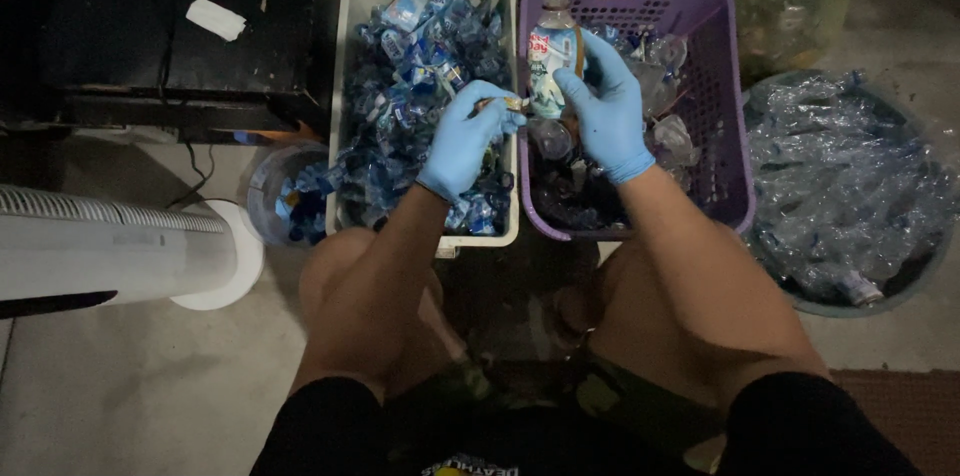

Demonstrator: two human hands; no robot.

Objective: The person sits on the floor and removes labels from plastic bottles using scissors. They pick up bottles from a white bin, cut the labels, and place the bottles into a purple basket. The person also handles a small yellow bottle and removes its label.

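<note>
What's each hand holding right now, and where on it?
The right hand holds a plastic bottle around its lower body. The left hand pinches a small tool against the bottle's label; what kind cannot be told.

Both the left hand (462,141) and the right hand (607,106) wear pale blue gloves; the bottle (551,54) between them is clear with a white, green and red label. The white bin (352,56) holds blue and clear label scraps, and the purple basket (715,86) has a perforated grid wall and a yellow-edged handle slot. The round tub (900,281) is grey-green, filled with clear bluish plastic, and the fan (110,251) is white.
</note>
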